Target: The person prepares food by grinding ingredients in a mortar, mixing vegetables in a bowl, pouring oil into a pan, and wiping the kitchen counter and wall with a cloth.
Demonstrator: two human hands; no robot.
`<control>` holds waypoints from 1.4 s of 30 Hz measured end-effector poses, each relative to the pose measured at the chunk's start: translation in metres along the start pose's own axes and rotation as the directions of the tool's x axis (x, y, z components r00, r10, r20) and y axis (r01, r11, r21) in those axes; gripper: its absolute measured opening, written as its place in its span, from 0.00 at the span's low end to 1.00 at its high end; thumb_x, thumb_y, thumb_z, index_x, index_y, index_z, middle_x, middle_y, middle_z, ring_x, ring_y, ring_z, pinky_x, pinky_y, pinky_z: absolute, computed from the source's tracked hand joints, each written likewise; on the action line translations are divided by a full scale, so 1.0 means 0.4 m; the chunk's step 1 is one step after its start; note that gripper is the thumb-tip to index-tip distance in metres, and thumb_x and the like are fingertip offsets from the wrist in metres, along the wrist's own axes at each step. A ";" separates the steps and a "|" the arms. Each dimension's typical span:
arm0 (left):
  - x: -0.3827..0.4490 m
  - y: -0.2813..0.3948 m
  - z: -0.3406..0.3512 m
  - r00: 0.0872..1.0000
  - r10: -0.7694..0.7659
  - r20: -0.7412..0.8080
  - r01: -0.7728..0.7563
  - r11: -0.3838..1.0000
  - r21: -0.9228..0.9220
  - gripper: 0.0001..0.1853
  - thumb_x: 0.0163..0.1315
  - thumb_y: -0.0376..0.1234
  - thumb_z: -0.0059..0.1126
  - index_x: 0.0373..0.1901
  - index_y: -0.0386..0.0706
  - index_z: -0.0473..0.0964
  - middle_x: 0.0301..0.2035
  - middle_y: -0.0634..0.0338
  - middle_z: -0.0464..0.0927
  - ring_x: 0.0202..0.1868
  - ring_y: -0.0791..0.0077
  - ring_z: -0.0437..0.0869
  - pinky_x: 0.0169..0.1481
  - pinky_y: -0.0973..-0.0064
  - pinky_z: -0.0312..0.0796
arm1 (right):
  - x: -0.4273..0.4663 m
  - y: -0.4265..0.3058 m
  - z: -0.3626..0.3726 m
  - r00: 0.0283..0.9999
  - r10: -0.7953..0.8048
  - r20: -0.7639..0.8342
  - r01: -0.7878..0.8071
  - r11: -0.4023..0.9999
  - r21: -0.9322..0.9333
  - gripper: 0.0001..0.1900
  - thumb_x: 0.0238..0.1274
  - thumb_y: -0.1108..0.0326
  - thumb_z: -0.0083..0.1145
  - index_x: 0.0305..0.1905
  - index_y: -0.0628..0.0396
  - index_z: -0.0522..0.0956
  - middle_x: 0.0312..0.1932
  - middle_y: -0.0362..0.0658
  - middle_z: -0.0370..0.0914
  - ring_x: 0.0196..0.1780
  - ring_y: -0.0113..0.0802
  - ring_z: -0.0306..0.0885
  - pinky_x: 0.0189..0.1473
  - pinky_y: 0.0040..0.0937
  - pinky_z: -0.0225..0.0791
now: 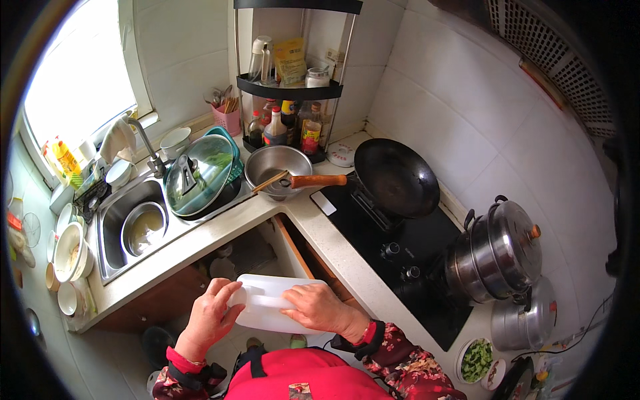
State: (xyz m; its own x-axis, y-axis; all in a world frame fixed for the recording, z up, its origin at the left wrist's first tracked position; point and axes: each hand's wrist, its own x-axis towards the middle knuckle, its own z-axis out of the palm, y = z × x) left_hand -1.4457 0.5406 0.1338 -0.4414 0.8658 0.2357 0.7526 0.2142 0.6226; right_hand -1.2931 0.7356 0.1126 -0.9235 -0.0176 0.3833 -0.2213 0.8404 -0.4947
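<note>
In front of my body, a translucent white plastic jug [272, 322] lies tilted on its side in mid-air. My right hand [325, 307] grips its handle. The fingers of my left hand [211, 315] are closed around the white cap [237, 298] at the jug's left end. Below the jug, a cabinet under the counter stands open, with its interior [250, 255] dark and partly hidden. Ahead on the black gas hob [370, 250] sits a wok [395, 182], its wooden handle reaching over a stainless steel bowl [262, 162] with chopsticks [271, 181] on it.
A sink [114, 260] on the left holds a metal basin of liquid [145, 227], beside a glass lid [197, 175]. A stacked steamer pot [495, 250] stands on the hob's right. Chopped greens [476, 361] fill a bowl nearby. A corner rack [290, 91] carries bottles.
</note>
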 end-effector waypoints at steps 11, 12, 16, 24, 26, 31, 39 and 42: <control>0.045 -0.086 0.041 0.988 -0.036 -0.152 0.056 0.991 0.125 0.21 0.48 0.46 0.68 0.32 0.38 0.73 0.26 0.53 0.75 0.24 0.56 0.79 0.27 0.68 0.71 | 0.022 -0.016 0.009 0.997 0.063 -0.033 -0.065 0.997 -0.050 0.12 0.52 0.64 0.61 0.35 0.59 0.70 0.27 0.48 0.74 0.33 0.44 0.77 0.35 0.37 0.70; 0.053 -0.094 0.036 0.990 -0.052 -0.129 0.069 0.989 0.130 0.22 0.48 0.47 0.68 0.31 0.38 0.73 0.26 0.53 0.75 0.25 0.56 0.79 0.28 0.68 0.71 | 0.028 -0.017 0.015 0.996 0.074 -0.044 -0.077 0.996 -0.054 0.12 0.52 0.64 0.61 0.35 0.59 0.70 0.27 0.48 0.74 0.33 0.44 0.77 0.35 0.37 0.70; 0.090 -0.112 0.002 0.999 0.030 -0.024 -0.026 0.988 0.151 0.22 0.49 0.46 0.67 0.34 0.39 0.74 0.27 0.54 0.75 0.26 0.56 0.79 0.28 0.68 0.72 | 0.048 -0.026 0.028 0.987 0.143 -0.069 -0.149 0.985 -0.090 0.12 0.52 0.64 0.60 0.35 0.58 0.71 0.27 0.48 0.74 0.33 0.43 0.77 0.34 0.37 0.69; 0.135 -0.179 -0.055 0.993 0.087 0.078 -0.086 0.996 -0.016 0.23 0.50 0.45 0.66 0.43 0.40 0.74 0.30 0.56 0.74 0.26 0.59 0.79 0.29 0.68 0.73 | 0.109 -0.051 0.062 0.966 0.229 -0.118 -0.244 0.961 -0.131 0.12 0.52 0.64 0.61 0.36 0.58 0.72 0.27 0.47 0.74 0.32 0.43 0.76 0.33 0.37 0.68; 0.140 -0.197 -0.065 0.991 0.091 0.095 -0.090 0.996 -0.018 0.25 0.49 0.46 0.66 0.43 0.40 0.74 0.30 0.56 0.74 0.26 0.59 0.79 0.30 0.67 0.73 | 0.127 -0.053 0.071 0.965 0.236 -0.110 -0.250 0.959 -0.132 0.12 0.51 0.64 0.61 0.36 0.58 0.73 0.27 0.46 0.74 0.32 0.43 0.76 0.32 0.37 0.68; 0.158 -0.242 -0.111 0.988 0.142 0.065 -0.140 0.990 -0.026 0.26 0.49 0.49 0.64 0.39 0.38 0.72 0.30 0.52 0.75 0.31 0.54 0.80 0.33 0.64 0.73 | 0.173 -0.066 0.088 0.951 0.286 -0.121 -0.303 0.939 -0.163 0.11 0.51 0.63 0.62 0.36 0.56 0.73 0.26 0.46 0.74 0.30 0.43 0.76 0.31 0.37 0.68; 0.160 -0.312 -0.147 0.989 -0.036 0.142 0.015 0.989 0.146 0.34 0.51 0.63 0.53 0.27 0.37 0.73 0.25 0.50 0.76 0.28 0.54 0.81 0.31 0.63 0.74 | 0.241 -0.089 0.107 0.952 0.292 -0.087 -0.303 0.935 -0.184 0.12 0.49 0.64 0.63 0.37 0.57 0.75 0.26 0.45 0.75 0.29 0.43 0.77 0.30 0.36 0.69; 0.158 -0.324 -0.167 0.992 -0.019 0.126 0.011 0.998 0.065 0.34 0.52 0.62 0.54 0.39 0.37 0.73 0.33 0.48 0.75 0.32 0.51 0.81 0.35 0.62 0.75 | 0.262 -0.092 0.116 0.951 0.294 -0.093 -0.307 0.935 -0.180 0.13 0.48 0.65 0.64 0.36 0.58 0.75 0.25 0.47 0.75 0.28 0.45 0.76 0.30 0.37 0.69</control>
State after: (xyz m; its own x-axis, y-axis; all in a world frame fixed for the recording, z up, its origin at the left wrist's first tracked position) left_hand -1.6036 0.5373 0.1178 -0.3907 0.9116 0.1279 0.7781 0.2528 0.5750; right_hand -1.3964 0.6777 0.1347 -0.9142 0.2810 0.2921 0.1325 0.8883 -0.4398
